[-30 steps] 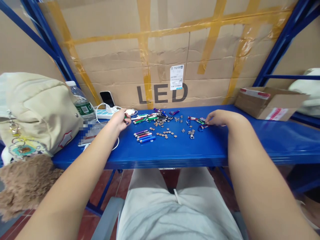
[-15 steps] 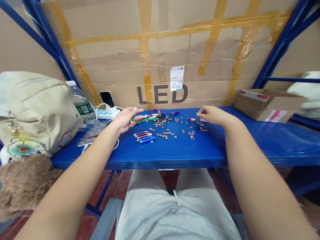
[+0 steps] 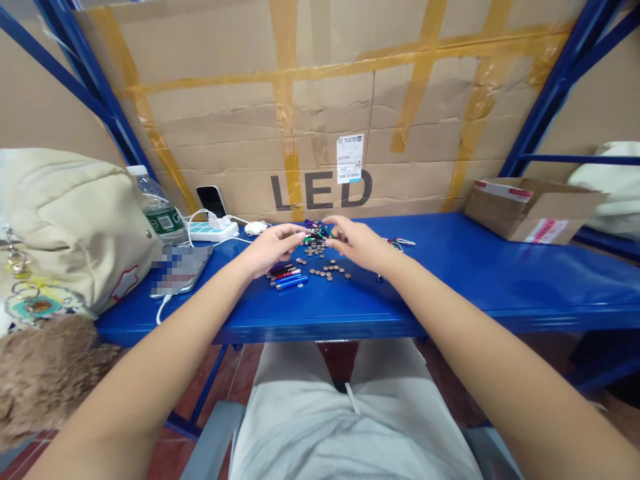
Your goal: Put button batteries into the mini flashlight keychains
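Observation:
My left hand (image 3: 275, 248) is closed, thumb and forefinger together, at the left side of a pile. Its fingers mostly hide the slim green tube seen in them earlier. Facing it, my right hand (image 3: 353, 241) pinches a small green carabiner clip (image 3: 327, 233) above the pile. Underneath lie several metal tubes (image 3: 315, 241), some black or green, partly covered by my hands. Several button cells (image 3: 329, 269) are scattered in front. A row of finished-looking coloured tubes, with a blue tube (image 3: 293, 283) nearest me, lies below my left hand.
More carabiner clips (image 3: 400, 242) lie right of my right hand. To the left are a power strip (image 3: 213, 230), a phone (image 3: 183, 270) with a cable, a water bottle (image 3: 163, 210) and a cream bag (image 3: 75, 220). An open cardboard box (image 3: 530, 210) stands right; a large taped carton (image 3: 225, 133) forms the back.
My right hand has moved left from the carabiner clips to the tube pile, carrying a green clip. My left hand has shifted right and its fingers have closed, bringing both hands near each other.

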A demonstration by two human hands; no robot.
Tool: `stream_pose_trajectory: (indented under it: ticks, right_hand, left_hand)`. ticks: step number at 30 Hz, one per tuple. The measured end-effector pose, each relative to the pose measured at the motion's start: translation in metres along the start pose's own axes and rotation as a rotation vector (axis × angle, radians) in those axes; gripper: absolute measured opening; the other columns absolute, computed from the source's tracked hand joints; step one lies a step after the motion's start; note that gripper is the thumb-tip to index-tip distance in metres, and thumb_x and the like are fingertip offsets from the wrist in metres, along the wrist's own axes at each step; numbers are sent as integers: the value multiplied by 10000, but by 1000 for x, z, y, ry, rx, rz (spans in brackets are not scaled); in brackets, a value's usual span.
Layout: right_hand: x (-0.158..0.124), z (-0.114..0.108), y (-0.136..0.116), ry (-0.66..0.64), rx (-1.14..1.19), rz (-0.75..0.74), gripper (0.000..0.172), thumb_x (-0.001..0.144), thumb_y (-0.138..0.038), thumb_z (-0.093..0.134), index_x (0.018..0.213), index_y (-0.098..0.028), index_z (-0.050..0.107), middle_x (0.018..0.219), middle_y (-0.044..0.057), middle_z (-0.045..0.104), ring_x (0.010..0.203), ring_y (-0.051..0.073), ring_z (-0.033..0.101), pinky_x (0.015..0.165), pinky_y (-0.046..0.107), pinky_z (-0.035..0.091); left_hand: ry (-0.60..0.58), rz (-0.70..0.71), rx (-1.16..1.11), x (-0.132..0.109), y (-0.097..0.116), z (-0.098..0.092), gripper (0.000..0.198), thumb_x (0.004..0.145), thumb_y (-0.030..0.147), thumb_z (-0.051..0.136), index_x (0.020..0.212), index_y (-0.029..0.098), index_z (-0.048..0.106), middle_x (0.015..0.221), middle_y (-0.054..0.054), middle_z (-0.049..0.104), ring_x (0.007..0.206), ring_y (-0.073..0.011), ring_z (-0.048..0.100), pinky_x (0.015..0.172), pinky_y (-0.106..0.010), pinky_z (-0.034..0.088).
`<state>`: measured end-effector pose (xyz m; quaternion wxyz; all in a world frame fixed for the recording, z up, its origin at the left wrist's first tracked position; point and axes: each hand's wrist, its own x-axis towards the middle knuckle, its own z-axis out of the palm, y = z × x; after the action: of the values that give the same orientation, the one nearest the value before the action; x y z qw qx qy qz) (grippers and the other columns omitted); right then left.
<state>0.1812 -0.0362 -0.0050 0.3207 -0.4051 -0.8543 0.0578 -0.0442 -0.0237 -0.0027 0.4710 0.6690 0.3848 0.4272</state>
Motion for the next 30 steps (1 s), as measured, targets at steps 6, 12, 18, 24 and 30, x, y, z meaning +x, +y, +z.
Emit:
stream_pose_trajectory:
  ticks: [6,12,18,24,30]
  right_hand:
    - [1,9,-14,-112,-292,9,379,964,-307,481,1322,-183,500,1199,127,684,1006,263,661,739,308,450]
    - [1,14,-23,-129,-573,-46,332,989,-352,403,1199,-157,571,1016,140,739,888,263,693,625,289,395]
    - [1,19,-26,-154,-746,-23,433,992,-348,280,1108,-93,611,842,188,734,773,296,698,567,310,351]
    - [3,20,-23,-178,-759,-8,379,958,-261,304,1114,-92,605,851,189,740,790,293,702,584,313,364]
    - [2,15,-24,-151,-735,57,374,978,-284,295,1108,-110,599,906,170,738,827,295,698,597,314,342]
  left_hand:
    - [46,41,235,4,-3,9,250,777,388,730,873,158,716,559,43,457,435,-46,294,415,-186,218]
    - [63,70,403,3,-4,10,236,770,388,713,759,152,700,484,55,434,436,-60,287,436,-206,202]
    - [43,49,391,1,-4,13,272,804,428,667,750,161,670,478,59,425,430,-67,309,446,-213,225]
    - [36,21,328,3,-7,12,229,791,392,709,833,169,684,517,52,435,408,-54,307,407,-203,204]
    - [-12,-94,178,-5,-2,18,354,746,218,767,1048,191,584,599,51,514,357,-35,337,338,-186,184]
